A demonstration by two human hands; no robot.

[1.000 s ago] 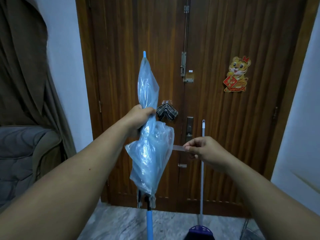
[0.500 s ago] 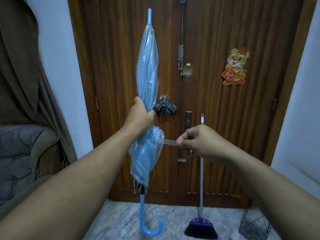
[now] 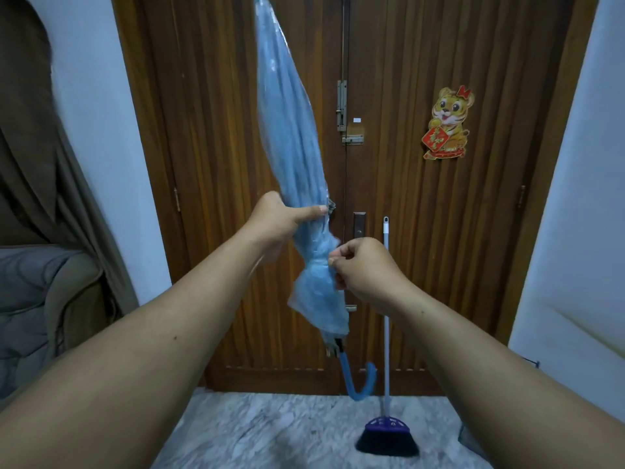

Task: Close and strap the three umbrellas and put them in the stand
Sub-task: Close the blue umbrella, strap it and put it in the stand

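Gripping the folded translucent blue plastic umbrella (image 3: 293,137) mid-canopy, my left hand (image 3: 277,220) holds it upright, handle down; just below, my right hand's (image 3: 363,270) fingers (image 3: 334,262) pinch its gathered waist.

Home entryway, wooden double door (image 3: 406,198) with tiger sticker (image 3: 447,123), broom (image 3: 386,333), marble floor (image 3: 270,431), curtain (image 3: 40,164)

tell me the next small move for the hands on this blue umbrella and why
Probably press the strap end down to fasten it: the right hand pinches at the cinched waist of the blue umbrella, the left hand grips just above, and the canopy below flares loose.
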